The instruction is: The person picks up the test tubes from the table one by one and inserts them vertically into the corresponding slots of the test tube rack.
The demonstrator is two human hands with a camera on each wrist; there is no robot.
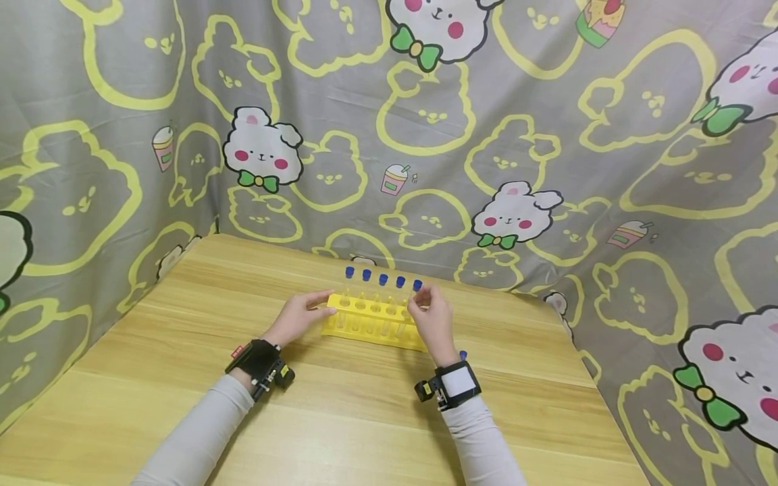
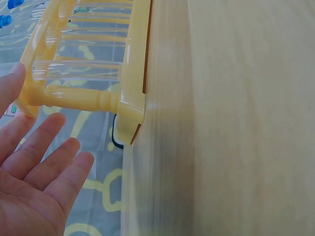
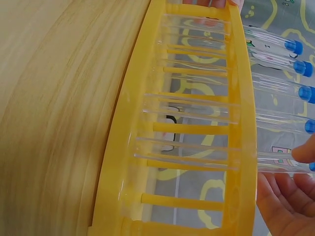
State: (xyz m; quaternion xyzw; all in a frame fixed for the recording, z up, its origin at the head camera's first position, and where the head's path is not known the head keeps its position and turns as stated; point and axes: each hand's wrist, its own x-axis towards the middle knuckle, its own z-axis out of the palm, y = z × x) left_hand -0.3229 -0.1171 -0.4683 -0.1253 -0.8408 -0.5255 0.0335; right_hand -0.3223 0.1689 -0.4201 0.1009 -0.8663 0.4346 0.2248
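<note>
A yellow test tube rack [image 1: 333, 301] stands on the table, holding a row of clear test tubes [image 3: 270, 86] with blue caps. At the rack's left end my left hand [image 1: 294, 322] grips the top plate between thumb and index finger; its other fingers spread free below in the left wrist view. My right hand [image 1: 436, 322] is over the right part of the rack. Its thumb and fingers pinch the rightmost test tube [image 3: 275, 161] near the cap, and that tube's lower end sits within the rack. The right hand covers the rack's right end in the head view.
Another blue cap [image 1: 463, 354] shows on the wooden table [image 1: 340, 418] beside my right wrist, the rest of it hidden behind the wrist. A grey curtain [image 1: 340, 223] with cartoon prints hangs along the table's back and sides.
</note>
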